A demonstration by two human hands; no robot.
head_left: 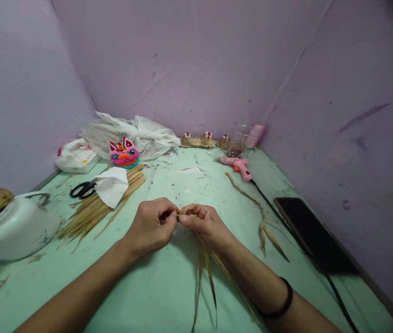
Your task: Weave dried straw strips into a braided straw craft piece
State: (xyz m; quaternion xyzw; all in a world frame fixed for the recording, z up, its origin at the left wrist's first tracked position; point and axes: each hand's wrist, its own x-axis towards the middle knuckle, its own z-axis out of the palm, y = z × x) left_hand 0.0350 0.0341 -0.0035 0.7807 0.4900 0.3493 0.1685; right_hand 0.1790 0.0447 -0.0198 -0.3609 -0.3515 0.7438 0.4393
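Observation:
Close together over the middle of the green table, both hands pinch a bundle of dried plant strands [207, 266]. My left hand [156, 223] is closed, thumb and fingertips gripping the short end. My right hand [206, 225] is closed around the same bundle, its thumb on top. Long loose ends of the strands hang from under the right hand toward the near edge. What lies between the fingertips is small and partly hidden. To the right rests a braided cord of similar strands [252, 200] with split ends.
Left, black scissors [83, 188] and white paper [112, 187] lie on dried strands [87, 217], near a white pot [26, 229]. A pink glue gun [237, 167] with cord and a dark phone-like slab [316, 236] sit right. A plastic bag [130, 132] and crocheted figure [125, 156] stand behind.

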